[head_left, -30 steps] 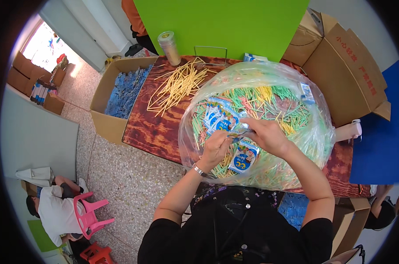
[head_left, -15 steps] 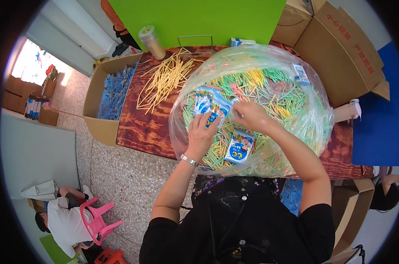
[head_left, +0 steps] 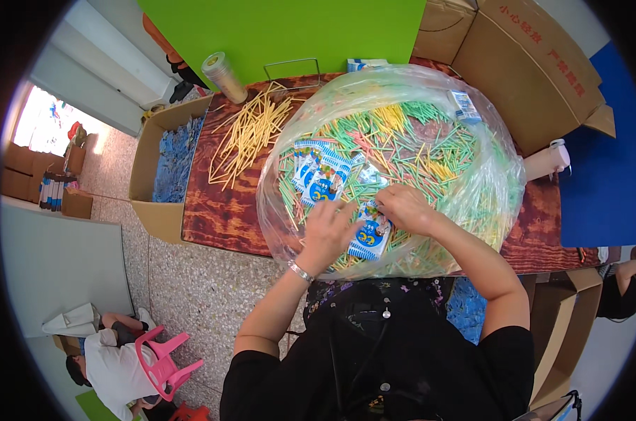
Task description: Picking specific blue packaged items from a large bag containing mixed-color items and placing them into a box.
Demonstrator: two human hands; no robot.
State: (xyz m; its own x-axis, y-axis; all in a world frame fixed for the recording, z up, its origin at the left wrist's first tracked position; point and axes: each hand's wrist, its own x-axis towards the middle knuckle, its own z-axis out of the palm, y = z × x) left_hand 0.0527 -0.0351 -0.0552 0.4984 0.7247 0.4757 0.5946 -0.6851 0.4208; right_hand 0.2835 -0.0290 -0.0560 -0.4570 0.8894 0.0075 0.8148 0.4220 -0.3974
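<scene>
A large clear plastic bag (head_left: 276, 203) lies spread on the table, full of thin green, yellow and pink sticks (head_left: 437, 158). On the sticks, near the bag's front, rests a blue-and-white packet (head_left: 371, 235). My right hand (head_left: 407, 209) has its bent fingers pinched at the packet's upper right corner. Beside its left edge is my left hand (head_left: 327, 235), fingers spread and partly over the sticks. Farther left, several like packets lie in an overlapping pile (head_left: 322, 172). A paler packet (head_left: 369, 175) lies just right of the pile.
Yellow sticks (head_left: 255, 130) lie loose on the table's left, with a clear cup stack (head_left: 224, 77) behind. A cardboard box (head_left: 144, 175) of blue wrappers adjoins the left edge. Another packet (head_left: 464, 107) sits on the bag's far right, near a pink-white bottle (head_left: 548, 161).
Both hands have come nearer to me, from the packet pile to the single packet in front. My left hand has left the pile. The whole view has shifted slightly.
</scene>
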